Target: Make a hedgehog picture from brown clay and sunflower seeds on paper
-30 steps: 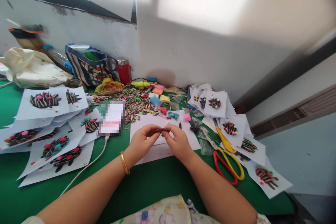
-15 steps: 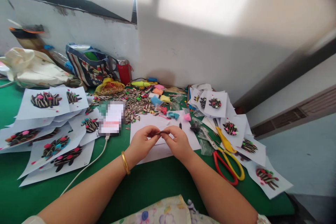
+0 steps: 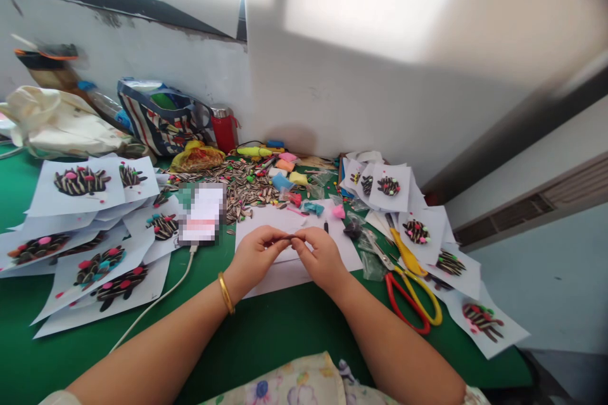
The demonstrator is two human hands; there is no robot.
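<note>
Both hands meet over white paper (image 3: 278, 278) at the middle of the table. My left hand (image 3: 256, 261), with a gold bangle at its wrist, pinches one end of a thin, dark brown piece of what looks like modelling clay (image 3: 290, 237). The other end is between the thumb and fingers of my right hand (image 3: 323, 259). Fingertips cover much of the piece. Beyond the hands lie sunflower seeds (image 3: 242, 180) in a loose heap, with a blue lump of clay (image 3: 282, 182) and a yellow one (image 3: 298, 178) beside them. A black pen (image 3: 326, 227) rests on the paper.
Scissors (image 3: 409, 294) with red and yellow handles lie at right, near sheets with seed figures (image 3: 483, 323). More such sheets (image 3: 102, 266) overlap at left. A phone (image 3: 202, 215) trails a white cable (image 3: 166, 294). A red flask (image 3: 224, 130) stands by the wall.
The brown piece has tilted slightly and looks flatter and thinner between my fingertips. Both hands stay in nearly the same place, still pinching it.
</note>
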